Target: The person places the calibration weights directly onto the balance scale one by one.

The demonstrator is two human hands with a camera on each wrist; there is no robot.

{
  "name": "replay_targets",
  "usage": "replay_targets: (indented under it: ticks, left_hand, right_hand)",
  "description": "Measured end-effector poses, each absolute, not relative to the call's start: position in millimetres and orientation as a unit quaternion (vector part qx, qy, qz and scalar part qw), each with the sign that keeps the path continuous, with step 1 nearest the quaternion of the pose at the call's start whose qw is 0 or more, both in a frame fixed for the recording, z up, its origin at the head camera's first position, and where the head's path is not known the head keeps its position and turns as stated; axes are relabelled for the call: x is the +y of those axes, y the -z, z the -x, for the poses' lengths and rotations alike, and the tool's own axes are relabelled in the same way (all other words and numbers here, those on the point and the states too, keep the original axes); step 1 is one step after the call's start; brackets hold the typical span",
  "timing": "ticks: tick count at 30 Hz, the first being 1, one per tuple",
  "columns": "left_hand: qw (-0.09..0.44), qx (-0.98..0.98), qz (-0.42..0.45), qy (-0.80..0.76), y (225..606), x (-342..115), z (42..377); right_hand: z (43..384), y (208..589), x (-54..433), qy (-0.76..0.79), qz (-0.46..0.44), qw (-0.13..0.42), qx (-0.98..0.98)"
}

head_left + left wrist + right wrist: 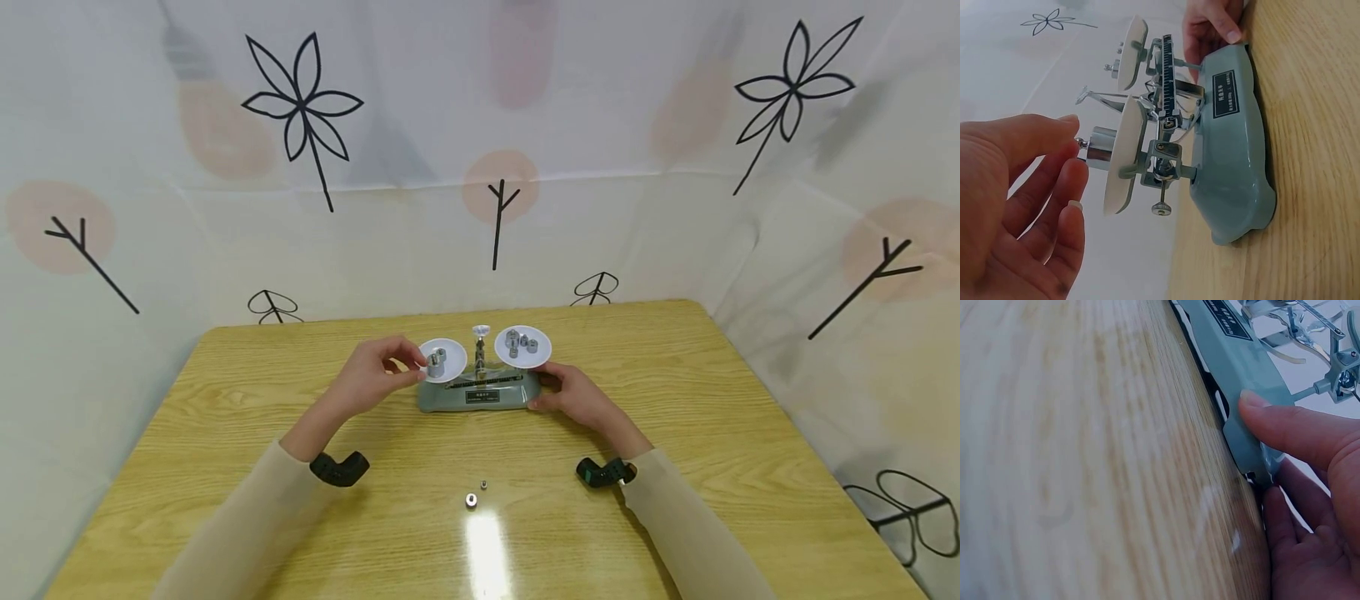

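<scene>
A balance scale [442, 398] with a green-grey base and two white pans stands on the table. My left hand [372, 377] is at the left pan [456, 357], where thumb and fingertips pinch the small knob of a cylindrical metal weight [1102, 147]. That weight sits upright on the pan, with a smaller weight [442, 354] beside it. On the right pan [542, 353] stand several metal weights [513, 338]. My right hand [573, 396] grips the right end of the base, its thumb [1272, 419] on the front face and the other fingers behind the end.
Two loose metal weights, a larger one [471, 501] and a tiny one [483, 484], stand on the wooden table [262, 392] in front of the scale. A patterned white cloth [405, 250] hangs behind the table and along its sides.
</scene>
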State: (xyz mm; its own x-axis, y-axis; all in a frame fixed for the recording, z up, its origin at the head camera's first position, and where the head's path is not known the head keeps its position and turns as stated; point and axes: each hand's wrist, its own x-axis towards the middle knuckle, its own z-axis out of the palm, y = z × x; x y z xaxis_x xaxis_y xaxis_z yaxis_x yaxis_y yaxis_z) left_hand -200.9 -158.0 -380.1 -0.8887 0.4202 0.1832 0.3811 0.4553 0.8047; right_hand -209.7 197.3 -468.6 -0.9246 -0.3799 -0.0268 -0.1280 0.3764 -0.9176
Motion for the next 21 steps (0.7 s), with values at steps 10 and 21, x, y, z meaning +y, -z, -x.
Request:
replay_targets:
  ticks: [10,21]
  left_hand:
    - [0.047,0.826,-0.257,-0.499,395.3,-160.5,186.8]
    - [0.094,0.812,-0.287,-0.500,416.4,-151.5,166.7]
  right_hand:
    - [210.7,472.1,198.0,0.537,0.150,0.121,0.821]
    - [209.9,470.1,196.8,0.538,0.155,0.117,0.820]
